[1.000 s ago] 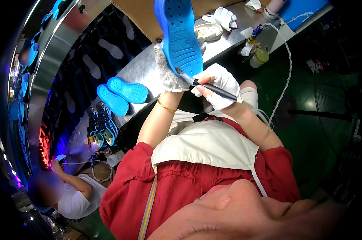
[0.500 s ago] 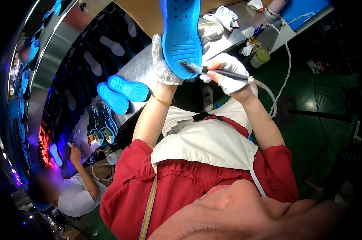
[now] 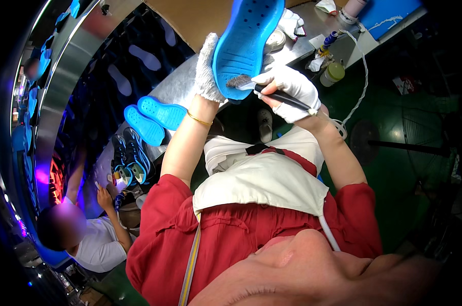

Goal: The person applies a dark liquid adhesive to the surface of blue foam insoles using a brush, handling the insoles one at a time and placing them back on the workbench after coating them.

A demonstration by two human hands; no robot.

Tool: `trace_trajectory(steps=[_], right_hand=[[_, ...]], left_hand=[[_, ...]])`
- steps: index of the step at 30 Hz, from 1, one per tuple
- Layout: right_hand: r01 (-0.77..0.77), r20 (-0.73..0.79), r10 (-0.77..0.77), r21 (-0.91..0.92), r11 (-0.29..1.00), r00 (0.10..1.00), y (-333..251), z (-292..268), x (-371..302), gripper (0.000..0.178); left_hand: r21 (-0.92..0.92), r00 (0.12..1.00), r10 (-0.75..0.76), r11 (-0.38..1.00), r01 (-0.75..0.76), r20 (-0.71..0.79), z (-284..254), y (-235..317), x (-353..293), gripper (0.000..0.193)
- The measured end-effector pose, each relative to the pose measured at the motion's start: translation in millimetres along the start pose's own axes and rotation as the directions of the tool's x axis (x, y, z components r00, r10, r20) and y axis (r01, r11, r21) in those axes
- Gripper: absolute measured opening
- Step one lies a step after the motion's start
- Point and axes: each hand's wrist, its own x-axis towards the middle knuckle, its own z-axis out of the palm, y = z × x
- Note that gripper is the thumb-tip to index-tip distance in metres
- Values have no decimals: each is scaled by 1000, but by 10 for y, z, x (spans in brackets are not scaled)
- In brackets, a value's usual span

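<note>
My left hand (image 3: 208, 74), in a knitted white glove, grips a blue shoe sole (image 3: 244, 51) by its heel half. My thumb lies along the left edge; most of the other fingers are hidden behind the sole, so I cannot tell exactly how they bend. The sole is up in front of me, over the near edge of the metal table (image 3: 180, 89), heel end toward me and the holed forefoot pointing far and slightly right.

My right hand (image 3: 295, 92), in a smooth white glove with bare thumb and fingertips showing, is closed around a black-handled brush (image 3: 287, 99). Its dark bristles (image 3: 238, 80) lie spread against the inside of the heel, just nearer to me than the grooves.

To the left on the table rest a pair of blue soles (image 3: 162, 113), side by side, and nearer still a pair of black-and-blue sneakers (image 3: 131, 155). Beyond my right hand are a cream shoe (image 3: 276, 41), partly covered by the sole, and white work gloves (image 3: 292, 23) just past it. Farther right stands a jar with a yellow-green lid (image 3: 333, 74). At the near left sits a co-worker in a white shirt (image 3: 102, 245).
</note>
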Motion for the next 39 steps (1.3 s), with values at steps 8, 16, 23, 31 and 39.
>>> trace_trajectory(steps=[8, 16, 23, 31, 39], right_hand=[[-208, 217, 171, 163, 964, 961, 82, -89, -70, 17], [-292, 164, 245, 411, 864, 956, 25, -217, 66, 16], [-400, 408, 318, 130, 907, 856, 30, -426, 163, 14], [-445, 417, 396, 24, 895, 818, 159, -723, 161, 14], [-579, 183, 550, 255, 774, 815, 123, -772, 318, 9]], left_hand=[[86, 994, -68, 993, 76, -89, -136, 94, 106, 76], [169, 975, -62, 981, 100, -214, -130, 72, 199, 54], [480, 961, -122, 846, 232, -250, -172, 23, 313, 49], [579, 973, -115, 787, 212, -199, -161, 24, 338, 48], [241, 974, -205, 945, 221, -92, 230, -115, -17, 69]])
